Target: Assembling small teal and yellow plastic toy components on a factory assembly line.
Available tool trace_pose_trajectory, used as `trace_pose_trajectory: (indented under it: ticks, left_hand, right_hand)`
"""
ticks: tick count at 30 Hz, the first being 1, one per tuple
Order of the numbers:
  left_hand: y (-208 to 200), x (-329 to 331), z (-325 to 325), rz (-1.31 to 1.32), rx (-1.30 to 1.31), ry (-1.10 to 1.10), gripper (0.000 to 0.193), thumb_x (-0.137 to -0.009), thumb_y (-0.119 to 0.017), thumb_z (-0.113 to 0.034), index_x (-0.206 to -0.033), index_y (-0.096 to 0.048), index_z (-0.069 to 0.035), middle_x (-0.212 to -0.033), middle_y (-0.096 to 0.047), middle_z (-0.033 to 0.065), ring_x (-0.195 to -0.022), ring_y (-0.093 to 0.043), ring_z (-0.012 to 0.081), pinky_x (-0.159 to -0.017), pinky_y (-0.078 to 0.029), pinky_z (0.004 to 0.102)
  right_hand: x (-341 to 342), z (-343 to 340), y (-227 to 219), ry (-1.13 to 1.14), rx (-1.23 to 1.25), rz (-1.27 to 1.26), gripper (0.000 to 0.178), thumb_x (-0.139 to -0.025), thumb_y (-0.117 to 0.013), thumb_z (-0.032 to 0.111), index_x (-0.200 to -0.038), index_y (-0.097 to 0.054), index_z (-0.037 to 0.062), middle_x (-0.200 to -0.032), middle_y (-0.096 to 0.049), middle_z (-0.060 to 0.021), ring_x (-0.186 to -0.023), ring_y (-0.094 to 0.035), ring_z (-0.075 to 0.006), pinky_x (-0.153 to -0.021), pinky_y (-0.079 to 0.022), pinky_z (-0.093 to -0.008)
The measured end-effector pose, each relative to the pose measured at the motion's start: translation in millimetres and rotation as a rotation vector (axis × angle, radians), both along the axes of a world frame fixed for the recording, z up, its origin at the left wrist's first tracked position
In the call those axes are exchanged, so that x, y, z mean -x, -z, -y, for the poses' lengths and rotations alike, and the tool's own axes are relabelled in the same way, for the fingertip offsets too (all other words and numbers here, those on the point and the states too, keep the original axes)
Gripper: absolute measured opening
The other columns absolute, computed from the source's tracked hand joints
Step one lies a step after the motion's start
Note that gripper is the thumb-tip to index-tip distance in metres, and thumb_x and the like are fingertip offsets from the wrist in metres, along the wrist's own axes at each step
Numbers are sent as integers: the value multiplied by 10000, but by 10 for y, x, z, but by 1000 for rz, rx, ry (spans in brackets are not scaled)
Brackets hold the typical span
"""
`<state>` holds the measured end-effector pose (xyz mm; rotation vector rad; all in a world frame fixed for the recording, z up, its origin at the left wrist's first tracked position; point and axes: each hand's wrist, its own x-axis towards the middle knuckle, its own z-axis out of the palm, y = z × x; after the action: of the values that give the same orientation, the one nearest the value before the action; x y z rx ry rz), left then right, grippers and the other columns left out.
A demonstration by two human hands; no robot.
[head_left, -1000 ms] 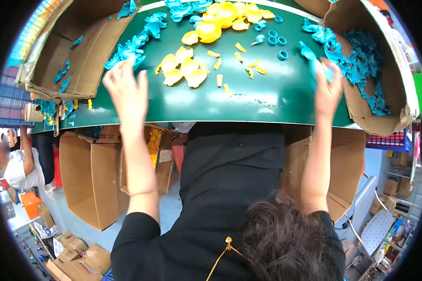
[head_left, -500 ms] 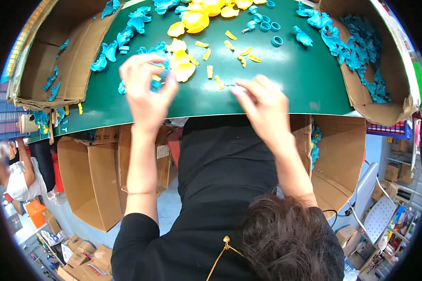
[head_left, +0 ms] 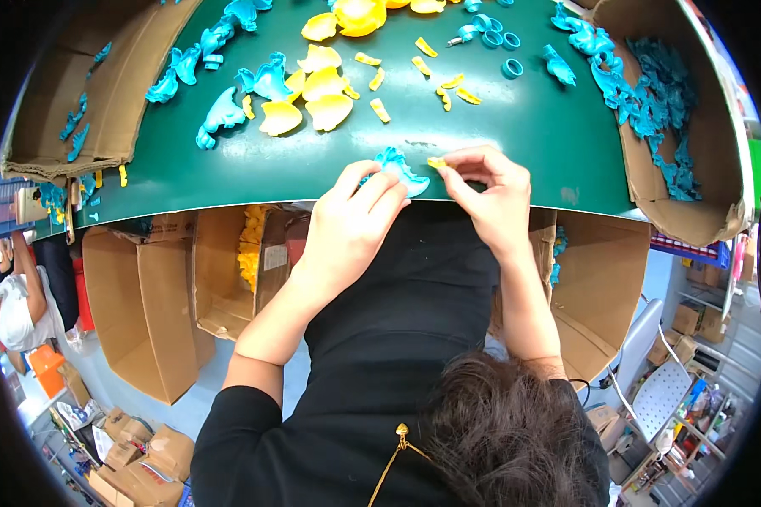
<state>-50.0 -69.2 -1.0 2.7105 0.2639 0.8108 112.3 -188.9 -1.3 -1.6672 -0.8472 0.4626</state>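
My left hand (head_left: 355, 207) is closed round a curved blue plastic piece (head_left: 404, 173) with a jagged edge, just above the near edge of the green table. Close by on its right, my right hand (head_left: 492, 190) pinches a small yellow plastic strip (head_left: 437, 162) between thumb and fingertips. The strip and the blue piece are a little apart. Beyond my hands lie several similar yellow strips (head_left: 380, 110), some yellow shell pieces (head_left: 328, 110) and loose blue pieces (head_left: 221, 117). My left fingers hide part of the blue piece.
Cardboard boxes flank the green table (head_left: 550, 160): the left box (head_left: 101, 118) holds a few blue pieces, the right box (head_left: 676, 152) a heap. Blue rings (head_left: 512, 68) lie at the back. Below the edge stand open boxes (head_left: 144, 313). A person (head_left: 25, 304) is at far left.
My left hand has come from the left-hand pieces to the table's near edge with the blue piece. My right hand now holds a yellow strip up beside it.
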Motion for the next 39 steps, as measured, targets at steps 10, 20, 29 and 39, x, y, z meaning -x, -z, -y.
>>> trace_pose_trajectory:
  ticks: [10,20,29,39]
  left_hand:
    - [35,-50,66,8,-5,-22,240,-743,-728,-56,-977,-684,-21,-1029,-670,76,-1006,-624,270,-778,-572,340]
    - [12,-5,-33,-42,37,0,263,-745,-757,-29,-1002,-705,-49,-1041,-687,60,-1025,-618,306,-825,-562,398]
    - [-17,67,98,-97,-11,-73,282,-758,-763,-57,-1034,-705,-56,-1187,-673,43,-1245,-472,362,-997,-448,434]
    - [172,16,43,58,72,-98,322,-691,-840,-102,-978,-712,-32,-1098,-670,56,-1222,-483,388,-849,-568,438]
  right_hand:
    - [176,-96,168,20,-28,481,182,-755,-796,40,-933,-767,62,-915,-739,-67,-902,-632,-221,-862,-469,-356]
    - [22,-38,-86,-195,127,533,131,-883,-704,172,-917,-750,53,-1144,-681,-53,-1153,-525,-272,-983,-413,-397]
    - [-1165,-987,-73,116,343,1100,146,-819,-748,161,-963,-768,163,-1016,-643,-20,-1041,-547,-248,-875,-519,-380]
    - [-402,-266,-301,-353,253,-220,128,-876,-721,61,-983,-729,-7,-907,-721,-41,-804,-657,-103,-682,-504,-235]
